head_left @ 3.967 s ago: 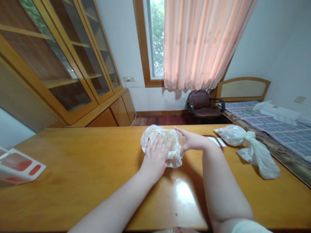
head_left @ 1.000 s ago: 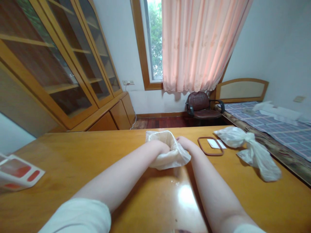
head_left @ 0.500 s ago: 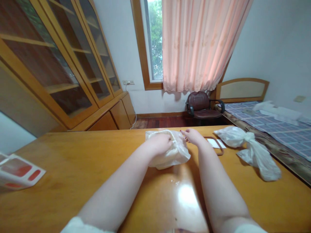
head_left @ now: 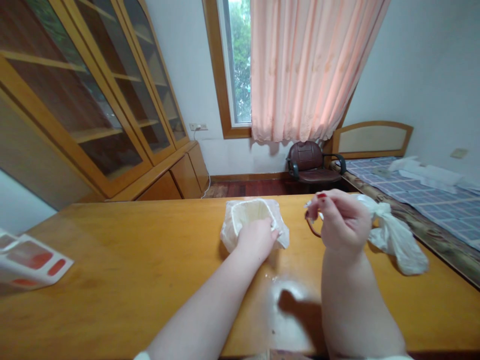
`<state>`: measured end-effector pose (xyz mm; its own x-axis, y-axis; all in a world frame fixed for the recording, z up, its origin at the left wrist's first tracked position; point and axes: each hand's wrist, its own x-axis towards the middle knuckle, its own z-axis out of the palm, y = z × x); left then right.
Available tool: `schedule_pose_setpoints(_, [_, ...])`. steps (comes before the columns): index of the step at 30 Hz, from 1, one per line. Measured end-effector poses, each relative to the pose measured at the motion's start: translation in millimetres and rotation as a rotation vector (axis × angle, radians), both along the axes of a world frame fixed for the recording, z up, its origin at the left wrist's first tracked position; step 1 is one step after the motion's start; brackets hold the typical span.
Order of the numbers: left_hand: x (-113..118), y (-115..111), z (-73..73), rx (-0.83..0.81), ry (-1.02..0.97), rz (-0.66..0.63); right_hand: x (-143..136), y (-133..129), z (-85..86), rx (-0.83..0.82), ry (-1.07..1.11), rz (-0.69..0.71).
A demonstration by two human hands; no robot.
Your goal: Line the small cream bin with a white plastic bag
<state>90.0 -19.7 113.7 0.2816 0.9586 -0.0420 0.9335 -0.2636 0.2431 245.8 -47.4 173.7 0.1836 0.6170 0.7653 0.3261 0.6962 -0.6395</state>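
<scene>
A small white container (head_left: 240, 211) lined with a translucent plastic bag (head_left: 228, 232) stands near the far edge of the wooden table. My left hand (head_left: 258, 237) grips the right side of its rim, fingers bent over the bag's edge. To the right, my right hand (head_left: 339, 217) is raised above the table with thumb and fingers curled together; whether anything small is between them cannot be made out. Behind it part of a brown ring-shaped frame (head_left: 313, 228) shows. A knotted white plastic bag (head_left: 401, 240) lies on the table further right, partly covered by the right hand.
At the left edge of the wooden table (head_left: 112, 260) is a white and red box-like holder (head_left: 41, 262). Beyond the table are a brown armchair (head_left: 307, 162), a bed (head_left: 420, 192) on the right and a glass-door cabinet (head_left: 150, 165) on the left.
My right hand has left the bag's side and moved right, up and nearer the camera. My left hand has shifted to the container's right rim, and the opening now shows upright.
</scene>
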Motion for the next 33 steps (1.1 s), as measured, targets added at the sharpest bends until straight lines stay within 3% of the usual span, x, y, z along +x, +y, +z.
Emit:
schedule_pose_setpoints(2, [-3, -1, -3.3, 0.010, 0.027, -0.015, -6, 1, -12.1, 0.045, 0.158, -0.119])
schedule_pose_setpoints(4, [-8, 0, -6.6, 0.025, 0.043, -0.023, -11, 10, -40.8, -0.099, 0.209, -0.176])
schedule_pose_setpoints(9, [-25, 14, -6.3, 0.053, 0.089, -0.098, -29, 17, -145.1, -0.511, 0.359, -0.035])
schedule_pose_setpoints(12, [-33, 26, 1.5, 0.039, 0.132, -0.185, -44, 13, -179.8, -0.751, 0.468, 0.160])
schedule_pose_setpoints(15, [-41, 38, 12.0, -0.050, 0.157, -0.280, -56, 14, -184.3, -0.872, 0.504, 0.419])
schedule_pose_setpoints(18, [-50, 45, 20.7, -0.148, 0.073, -0.366, -61, 15, -181.1, -0.888, 0.511, 0.506])
schedule_pose_setpoints(22, [-57, 47, 20.6, -0.106, -0.140, -0.372, -54, 13, -183.0, -0.855, 0.524, 0.476])
schedule_pose_setpoints(28, [-53, 42, 10.5, -0.075, -0.079, -0.312, -36, 9, -177.3, -0.596, 0.741, 0.293])
schedule_pose_setpoints(33, [-52, 38, 17.4, 0.043, -0.204, -0.295, -32, 6, -175.6, -0.508, 0.635, 0.164])
